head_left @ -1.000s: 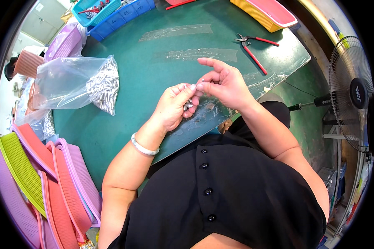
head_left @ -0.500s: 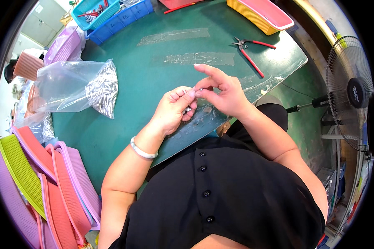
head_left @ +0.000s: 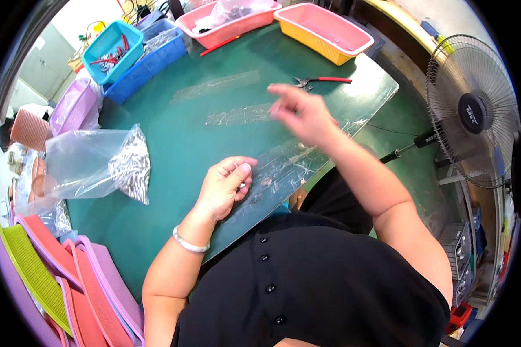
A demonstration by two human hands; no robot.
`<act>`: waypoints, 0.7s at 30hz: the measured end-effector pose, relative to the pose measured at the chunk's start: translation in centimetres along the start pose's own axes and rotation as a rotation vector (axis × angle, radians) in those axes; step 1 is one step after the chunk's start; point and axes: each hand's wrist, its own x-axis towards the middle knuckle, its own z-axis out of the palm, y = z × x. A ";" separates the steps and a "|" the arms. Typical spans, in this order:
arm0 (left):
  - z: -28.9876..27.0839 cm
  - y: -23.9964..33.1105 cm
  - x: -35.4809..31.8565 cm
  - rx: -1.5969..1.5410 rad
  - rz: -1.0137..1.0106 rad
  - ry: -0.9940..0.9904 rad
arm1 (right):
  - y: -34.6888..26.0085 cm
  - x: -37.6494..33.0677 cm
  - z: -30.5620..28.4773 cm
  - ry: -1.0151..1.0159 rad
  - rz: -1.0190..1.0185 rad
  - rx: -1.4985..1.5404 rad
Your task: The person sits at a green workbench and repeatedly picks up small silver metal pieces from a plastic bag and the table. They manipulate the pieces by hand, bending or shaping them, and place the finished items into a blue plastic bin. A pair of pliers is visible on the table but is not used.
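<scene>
My left hand (head_left: 224,189) is held over the table's near edge, fingers curled around small silvery metal pieces that show between them. A pale bangle (head_left: 190,243) circles that wrist. Farther right and higher, my right hand (head_left: 304,114) is raised over the table, somewhat blurred. Its index finger points out to the left, apart from the thumb, and I see nothing held in it. Just beyond it lie red-handled pliers (head_left: 330,80), partly covered by the hand. A clear plastic bag (head_left: 87,156) lies left of my left hand, with many small silvery metal pieces (head_left: 130,168) at its end.
The green table (head_left: 173,139) bears strips of clear tape. At its far side stand a yellow and pink basket (head_left: 324,43), a pink basket (head_left: 226,33), a turquoise basket (head_left: 113,49) of tools and a blue bin (head_left: 147,66). Colourful baskets (head_left: 87,283) stack at left. A fan (head_left: 472,113) stands right.
My right hand has moved away from my left, up and toward the pliers. My left hand stays curled around its pieces. The view has shifted, showing more of the table's far side.
</scene>
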 end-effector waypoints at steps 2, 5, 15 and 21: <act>0.1 0.1 0.0 0.006 -0.012 0.014 | 1.3 3.5 -3.6 0.156 0.045 -0.155; 0.0 0.1 0.3 0.002 -0.016 0.002 | 5.6 8.4 -9.8 0.423 -0.039 -0.571; 0.0 -0.3 0.0 0.141 0.136 0.081 | 5.2 8.8 -8.9 0.065 0.180 -0.640; -0.2 -0.7 0.1 0.453 0.423 0.161 | -3.1 -0.4 1.7 -0.332 -0.044 0.177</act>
